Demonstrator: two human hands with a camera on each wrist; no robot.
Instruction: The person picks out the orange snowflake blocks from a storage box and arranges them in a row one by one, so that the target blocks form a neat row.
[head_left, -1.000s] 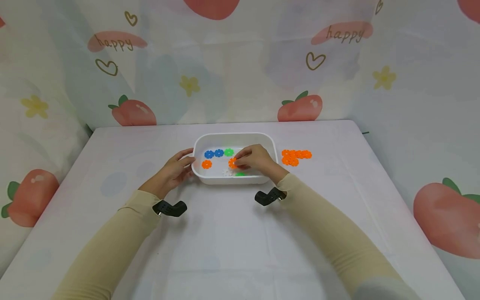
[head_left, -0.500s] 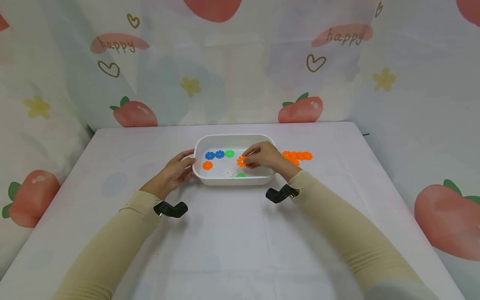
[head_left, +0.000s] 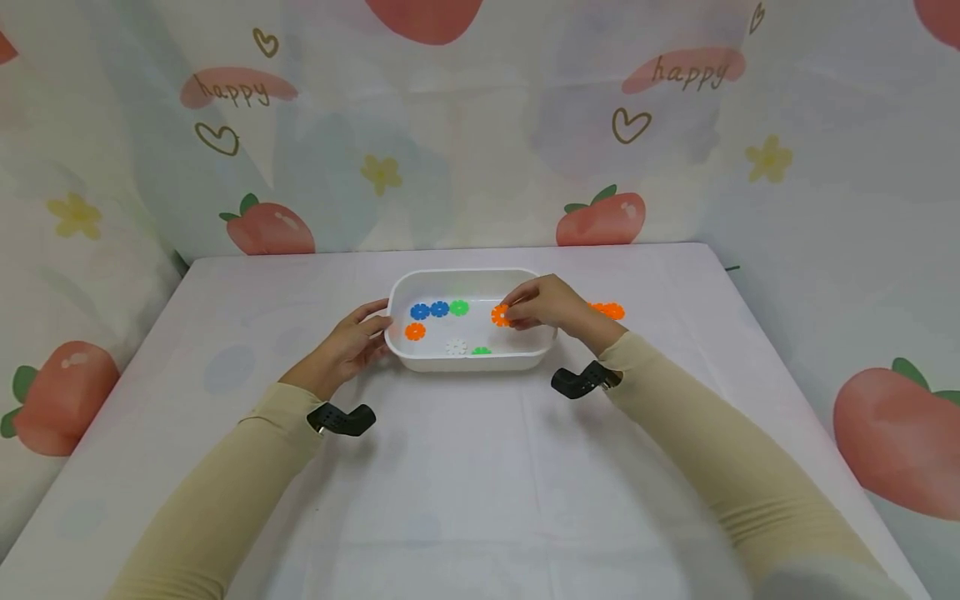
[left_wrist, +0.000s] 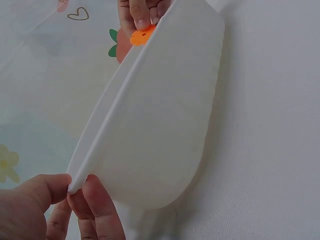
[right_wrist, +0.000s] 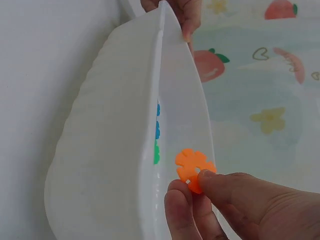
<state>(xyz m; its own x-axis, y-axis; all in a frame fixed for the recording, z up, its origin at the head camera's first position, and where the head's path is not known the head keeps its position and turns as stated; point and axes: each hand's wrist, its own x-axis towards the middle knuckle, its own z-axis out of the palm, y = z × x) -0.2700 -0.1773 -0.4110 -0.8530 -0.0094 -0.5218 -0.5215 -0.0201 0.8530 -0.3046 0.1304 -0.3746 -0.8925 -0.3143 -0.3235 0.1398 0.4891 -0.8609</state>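
Note:
My right hand (head_left: 551,302) pinches an orange snowflake disc (right_wrist: 192,169) between thumb and fingers, above the right part of the white tray (head_left: 468,363). The tray's left end is gripped by my left hand (head_left: 348,343); in the left wrist view its thumb (left_wrist: 47,187) lies on the rim with the fingers under it. Inside the tray lie two blue discs (head_left: 430,310), a green disc (head_left: 459,307), an orange disc (head_left: 415,332) and a whitish disc (head_left: 456,347). Another green disc (head_left: 482,351) is partly hidden by the front wall.
To the right of the tray, several orange discs (head_left: 611,311) lie on the white-covered table (head_left: 450,467), partly hidden behind my right wrist. A patterned cloth backdrop (head_left: 465,150) rises behind the table and along its sides.
My right hand has moved to the right within the tray, carrying the orange disc, and now covers part of the orange group outside. My left hand keeps its hold on the rim.

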